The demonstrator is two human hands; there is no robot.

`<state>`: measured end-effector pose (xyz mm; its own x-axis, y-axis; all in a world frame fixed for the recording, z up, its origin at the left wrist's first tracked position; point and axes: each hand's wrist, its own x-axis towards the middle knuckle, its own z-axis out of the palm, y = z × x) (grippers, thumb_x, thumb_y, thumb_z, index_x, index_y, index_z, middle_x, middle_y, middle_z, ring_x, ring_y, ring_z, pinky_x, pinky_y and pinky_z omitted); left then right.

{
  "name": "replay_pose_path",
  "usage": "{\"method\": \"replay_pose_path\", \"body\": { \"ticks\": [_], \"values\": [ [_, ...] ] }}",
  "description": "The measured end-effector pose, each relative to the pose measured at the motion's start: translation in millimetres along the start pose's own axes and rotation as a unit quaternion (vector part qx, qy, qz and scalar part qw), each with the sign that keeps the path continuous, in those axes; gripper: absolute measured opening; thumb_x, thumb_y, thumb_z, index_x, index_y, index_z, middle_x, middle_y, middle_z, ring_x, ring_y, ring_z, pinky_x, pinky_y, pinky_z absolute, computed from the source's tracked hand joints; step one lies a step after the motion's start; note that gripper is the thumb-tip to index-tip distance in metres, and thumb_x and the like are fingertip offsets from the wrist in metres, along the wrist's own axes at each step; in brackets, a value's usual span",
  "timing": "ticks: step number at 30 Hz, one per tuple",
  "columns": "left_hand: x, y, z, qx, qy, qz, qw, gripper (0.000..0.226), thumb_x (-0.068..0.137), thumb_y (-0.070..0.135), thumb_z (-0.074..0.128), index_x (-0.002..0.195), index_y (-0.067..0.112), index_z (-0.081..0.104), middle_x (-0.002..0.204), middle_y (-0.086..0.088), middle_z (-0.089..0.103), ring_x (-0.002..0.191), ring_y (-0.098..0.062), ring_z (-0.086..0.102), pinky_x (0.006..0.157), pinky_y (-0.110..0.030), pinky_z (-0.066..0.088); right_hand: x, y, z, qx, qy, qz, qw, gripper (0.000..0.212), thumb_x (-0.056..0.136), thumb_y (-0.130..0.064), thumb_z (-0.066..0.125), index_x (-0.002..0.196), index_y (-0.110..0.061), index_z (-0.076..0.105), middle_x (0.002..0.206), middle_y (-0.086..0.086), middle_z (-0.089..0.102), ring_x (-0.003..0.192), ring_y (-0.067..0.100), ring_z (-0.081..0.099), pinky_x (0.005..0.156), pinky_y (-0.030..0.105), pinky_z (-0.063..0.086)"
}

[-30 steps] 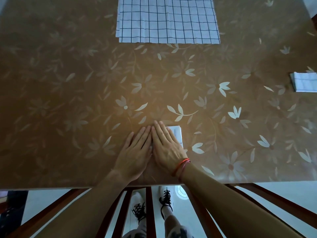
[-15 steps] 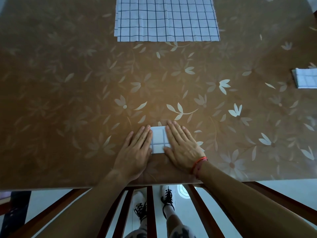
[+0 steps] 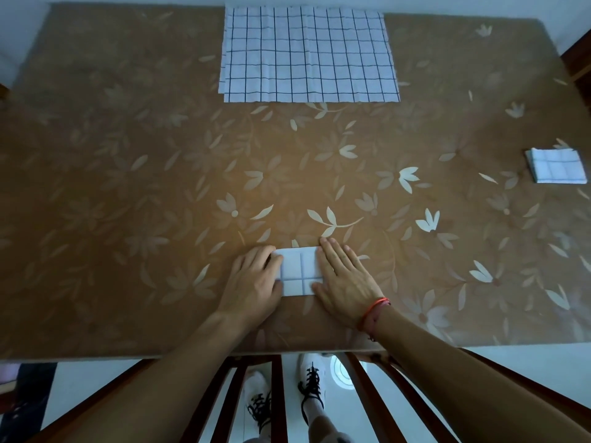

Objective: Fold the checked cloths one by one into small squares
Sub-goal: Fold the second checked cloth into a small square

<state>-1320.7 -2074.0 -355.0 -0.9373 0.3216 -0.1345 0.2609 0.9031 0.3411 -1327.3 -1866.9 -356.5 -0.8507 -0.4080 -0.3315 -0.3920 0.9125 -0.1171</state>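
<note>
Left hand (image 3: 252,282) sits low in the middle, with fingers bent at the left edge of the small folded cloth (image 3: 299,271). I cannot tell if it holds it. Right hand (image 3: 343,276) lies flat on the cloth's right side. A big cloth (image 3: 307,55) lies at the top of the tabletop (image 3: 128,187). Another folded cloth (image 3: 556,166) is at the far right.

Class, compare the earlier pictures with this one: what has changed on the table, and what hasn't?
The right hand slid rightward away from the left hand, uncovering the folded cloth between them. The left hand, unfolded pile and finished square stayed put.
</note>
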Motion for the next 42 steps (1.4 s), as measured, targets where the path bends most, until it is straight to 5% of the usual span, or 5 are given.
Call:
{"method": "replay_pose_path", "body": {
  "ticks": [10, 15, 29, 34, 42],
  "values": [
    [42, 19, -19, -0.009, -0.083, -0.133, 0.988, 0.032, 0.073, 0.009, 0.059, 0.104, 0.014, 0.058, 0.117, -0.006, 0.050, 0.115, -0.028, 0.044, 0.091, -0.034, 0.037, 10, 3, -39, 0.041, 0.012, -0.009, 0.999, 0.071, 0.088, -0.035, 0.052, 0.148, -0.016, 0.019, 0.148, 0.007, 0.036, 0.137, 0.024, 0.031, 0.113, 0.037, 0.025],
    [26, 25, -36, -0.201, -0.036, -0.107, 0.973, 0.018, 0.078, 0.002, 0.057, 0.077, 0.020, 0.052, 0.073, 0.000, 0.058, 0.068, -0.018, 0.054, 0.056, -0.029, 0.040, 9, 3, -69, 0.059, 0.055, -0.022, 0.996, 0.052, 0.089, -0.029, 0.053, 0.139, -0.023, 0.042, 0.142, 0.000, 0.045, 0.129, 0.022, 0.042, 0.101, 0.032, 0.034],
    [2, 66, -93, -0.317, 0.032, 0.036, 0.947, 0.022, 0.072, -0.002, 0.065, 0.077, 0.020, 0.064, 0.064, 0.007, 0.055, 0.061, -0.006, 0.048, 0.057, -0.021, 0.037, -55, 14, -99, 0.188, 0.112, 0.075, 0.973, 0.029, 0.080, -0.021, 0.058, 0.107, -0.026, 0.067, 0.081, -0.001, 0.069, 0.083, 0.027, 0.068, 0.053, 0.025, 0.048],
    [5, 82, -78, -0.542, 0.055, -0.152, 0.824, 0.044, 0.070, 0.015, 0.080, 0.103, 0.036, 0.059, 0.095, 0.006, 0.068, 0.087, -0.008, 0.065, 0.066, -0.018, 0.049, -70, 26, -106, 0.332, 0.157, 0.131, 0.921, 0.012, 0.073, -0.015, 0.067, 0.083, -0.020, 0.071, 0.064, -0.022, 0.063, 0.064, -0.006, 0.060, 0.057, 0.010, 0.046],
    [-1, 111, -57, -0.622, -0.037, -0.238, 0.745, 0.012, 0.085, 0.005, 0.071, 0.096, 0.003, 0.070, 0.094, -0.014, 0.074, 0.081, -0.026, 0.072, 0.063, -0.027, 0.056, -101, 57, -105, 0.529, 0.117, 0.271, 0.796, 0.009, 0.075, -0.010, 0.076, 0.072, -0.003, 0.071, 0.067, 0.007, 0.070, 0.057, 0.014, 0.067, 0.049, 0.023, 0.056]
  ]
}}
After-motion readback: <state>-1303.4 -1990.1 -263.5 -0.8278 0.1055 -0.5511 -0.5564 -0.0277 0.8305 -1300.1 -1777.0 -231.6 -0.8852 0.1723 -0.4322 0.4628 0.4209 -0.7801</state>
